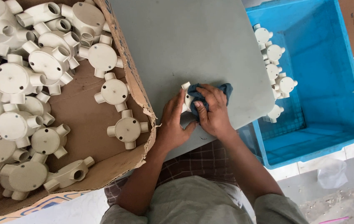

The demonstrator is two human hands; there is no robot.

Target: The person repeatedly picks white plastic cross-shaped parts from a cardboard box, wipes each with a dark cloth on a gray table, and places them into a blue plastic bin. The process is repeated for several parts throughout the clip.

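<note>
The junction box (pixel 186 99), a white plastic round fitting with short stub outlets, sits on the grey board (pixel 193 45) over the person's lap. The left hand (pixel 173 122) curls its fingers around the box's near-left side, gripping it. The right hand (pixel 212 110) presses a blue cloth (pixel 222 89) onto it, fingers bent and clenched on the cloth. Judging by the piles, little is done: a few boxes (pixel 274 68) lie in the blue crate (pixel 330 83) on the right, while many fill the cardboard carton (pixel 85 120) on the left.
</note>
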